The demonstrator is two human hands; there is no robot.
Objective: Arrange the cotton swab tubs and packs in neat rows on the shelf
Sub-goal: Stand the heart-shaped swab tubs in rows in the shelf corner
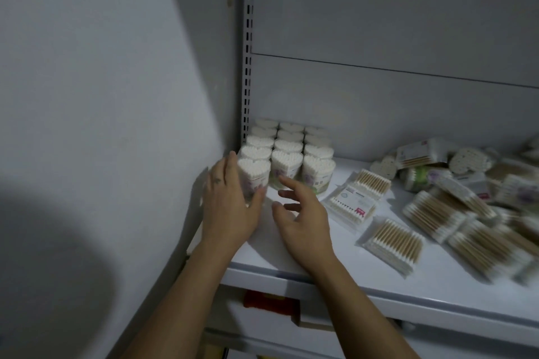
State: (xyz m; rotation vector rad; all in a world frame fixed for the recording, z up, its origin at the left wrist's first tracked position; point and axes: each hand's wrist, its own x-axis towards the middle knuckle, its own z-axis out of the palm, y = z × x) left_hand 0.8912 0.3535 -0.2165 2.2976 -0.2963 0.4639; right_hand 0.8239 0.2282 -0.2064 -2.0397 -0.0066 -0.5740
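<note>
Shelf point(320, 259) — white, set against a grey back panel point(379, 23), with a slotted upright point(249, 38) at its left rear corner beside the wall point(102, 96).

Tub block point(288, 146): heart-shaped cotton swab tubs, upright, three columns by five rows, packed close in the left rear corner of the shelf.

Front-left tub point(253, 172): the nearest tub of the left column, standing on the shelf. The left hand point(230, 207) grips it, fingers along its left side and thumb wrapped round its front.

Right hand point(303, 213): fingers spread and loosely bent, holding nothing, just in front of the middle column's nearest tub; whether it touches the shelf cannot be told.

Flat packs point(393, 242): clear packs of wooden-stemmed swabs, lying scattered and overlapping across the right half of the shelf. One labelled pack point(353, 204) lies just right of the right hand.

Loose tubs point(466, 160): several on their sides at the right rear, mixed with the packs — blurred.
</note>
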